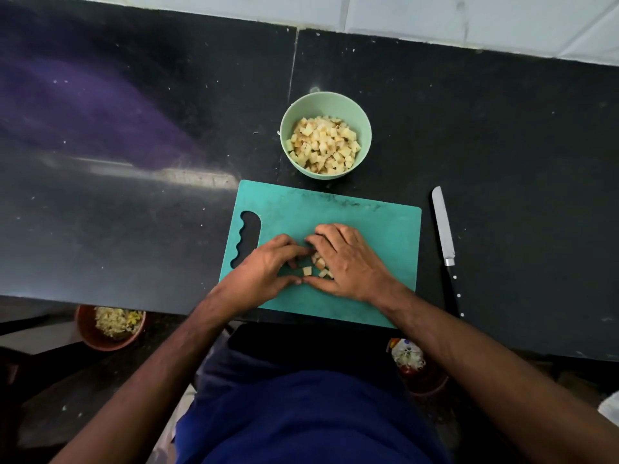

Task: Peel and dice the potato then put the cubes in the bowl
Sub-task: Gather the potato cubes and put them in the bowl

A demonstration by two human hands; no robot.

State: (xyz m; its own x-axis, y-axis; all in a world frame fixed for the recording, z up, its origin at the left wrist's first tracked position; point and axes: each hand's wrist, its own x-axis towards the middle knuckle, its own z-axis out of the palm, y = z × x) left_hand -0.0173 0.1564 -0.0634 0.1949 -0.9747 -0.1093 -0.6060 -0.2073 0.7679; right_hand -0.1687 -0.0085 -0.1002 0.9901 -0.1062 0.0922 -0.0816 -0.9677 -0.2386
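Cupping both hands on the teal cutting board (368, 229): left hand (268, 266) and right hand (348, 262) curl loosely around the last potato cubes (307, 270), corralling, not yet lifting. Cubes look light, firm, probably damp and slippery; best scooped from underneath. Green bowl (355, 108) just beyond the board is already heaped with cubes. Knife (443, 229) lies right, untouched.

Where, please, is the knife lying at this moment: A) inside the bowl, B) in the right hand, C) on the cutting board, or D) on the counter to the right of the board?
D: the knife lies on the dark counter, just right of the green cutting board, untouched by either hand.
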